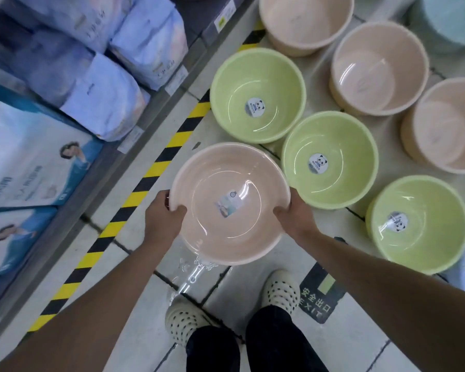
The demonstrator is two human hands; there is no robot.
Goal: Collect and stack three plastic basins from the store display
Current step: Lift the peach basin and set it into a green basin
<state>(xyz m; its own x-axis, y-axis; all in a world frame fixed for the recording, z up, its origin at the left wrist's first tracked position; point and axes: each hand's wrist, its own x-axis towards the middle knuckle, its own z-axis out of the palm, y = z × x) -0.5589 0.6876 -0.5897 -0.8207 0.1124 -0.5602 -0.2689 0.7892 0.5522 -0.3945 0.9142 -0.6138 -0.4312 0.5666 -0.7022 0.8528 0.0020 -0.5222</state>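
Observation:
I hold a pale pink plastic basin (pixel 230 183) in front of me, mouth up, with a small label on its bottom. My left hand (pixel 163 214) grips its left rim and my right hand (pixel 295 214) grips its right rim. Beyond it on the floor stand three light green basins with panda stickers: one far (pixel 258 84), one in the middle (pixel 330 146), one near right (pixel 419 208). Behind them is a row of taller pink basins (pixel 379 65).
A shelf with blue and white packaged goods (pixel 97 84) runs along the left, edged by yellow-black hazard tape (pixel 134 197) on the tiled floor. My feet in white perforated clogs (pixel 281 289) stand below the basin, beside a floor exit sticker (pixel 320 296). A teal basin (pixel 454 20) sits top right.

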